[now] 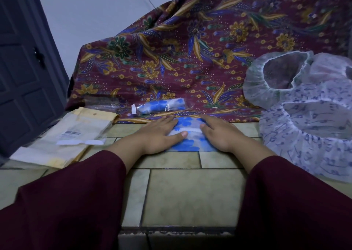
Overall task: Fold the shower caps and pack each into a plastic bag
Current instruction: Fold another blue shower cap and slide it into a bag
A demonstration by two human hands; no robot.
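Note:
A folded shower cap with blue flowers (187, 133) lies flat on the tiled surface (190, 192). My left hand (158, 133) presses its left side with straight fingers, thumb on the cap. My right hand (219, 133) lies flat on its right side. Just behind, a rolled blue-flowered cap sits packed in a clear plastic bag (160, 106). At the right, a pile of unfolded caps stands: a white frilled one (266, 85) and a blue-printed one (312, 135).
A stack of clear plastic bags and yellowish envelopes (62, 139) lies at the left. Maroon batik cloth (190, 49) drapes over something behind the work area. A dark door (24, 68) stands at far left. The tiled ledge ends at a front edge (177, 228).

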